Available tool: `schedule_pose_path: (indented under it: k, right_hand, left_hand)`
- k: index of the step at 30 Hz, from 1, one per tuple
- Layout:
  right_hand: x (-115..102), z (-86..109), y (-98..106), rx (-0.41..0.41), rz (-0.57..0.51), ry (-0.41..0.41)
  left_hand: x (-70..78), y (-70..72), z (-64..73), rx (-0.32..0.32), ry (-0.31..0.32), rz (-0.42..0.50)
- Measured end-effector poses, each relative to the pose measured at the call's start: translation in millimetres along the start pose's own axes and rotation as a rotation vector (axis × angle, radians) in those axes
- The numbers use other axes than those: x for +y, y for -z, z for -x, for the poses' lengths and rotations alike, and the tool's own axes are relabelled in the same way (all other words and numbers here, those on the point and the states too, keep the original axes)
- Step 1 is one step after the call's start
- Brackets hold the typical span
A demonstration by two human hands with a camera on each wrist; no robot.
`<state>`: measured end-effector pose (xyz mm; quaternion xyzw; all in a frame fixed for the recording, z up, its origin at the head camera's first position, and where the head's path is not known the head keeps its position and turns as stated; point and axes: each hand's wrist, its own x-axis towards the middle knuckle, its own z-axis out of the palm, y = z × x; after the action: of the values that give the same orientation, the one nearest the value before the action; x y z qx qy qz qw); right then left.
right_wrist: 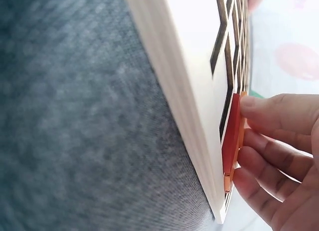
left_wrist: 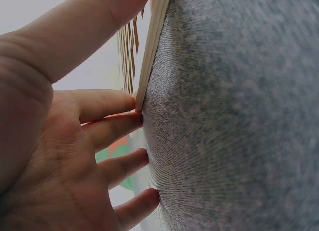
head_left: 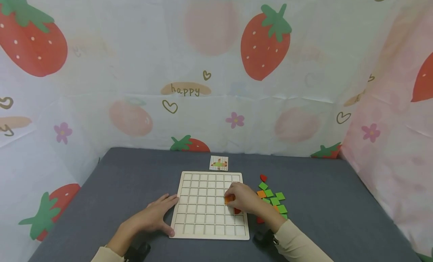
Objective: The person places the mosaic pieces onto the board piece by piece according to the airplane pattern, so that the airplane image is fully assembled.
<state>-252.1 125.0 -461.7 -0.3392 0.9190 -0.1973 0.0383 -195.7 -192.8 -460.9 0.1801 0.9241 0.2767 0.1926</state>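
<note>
fingers of the right hand (head_left: 244,197) pinch an orange tile (head_left: 229,200) at the right side of the gridded wooden board (head_left: 199,208), just beside a red piece (head_left: 237,211) lying on it. the left hand (head_left: 153,215) spreads its fingers, thumb and index touching the board's left edge. green tiles (head_left: 275,201) lie on the gray table (head_left: 142,175) beyond the board's right edge.
</note>
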Motion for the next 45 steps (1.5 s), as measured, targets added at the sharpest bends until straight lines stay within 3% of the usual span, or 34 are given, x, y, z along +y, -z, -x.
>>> schedule_pose_path:
  k: [11, 22, 29, 45]
  right_hand:
    - [-1, -1.5, 1, 0.002, -0.006, -0.010]
    - [12, 3.7, 5, 0.034, -0.120, -0.024]
    - [18, 10.8, 14, 0.033, -0.176, -0.077]
    - [49, 30.4, 29, 0.079, -0.099, -0.171]
  left_hand:
    - [-2.4, -0.6, -0.2, 0.005, -0.009, -0.001]
    - [-3.0, -1.5, 1.4, 0.003, -0.003, 0.006]
    - [-1.9, -1.2, 2.0, 0.005, -0.006, 0.000]
    - [-0.6, -0.6, 1.3, 0.003, 0.000, -0.001]
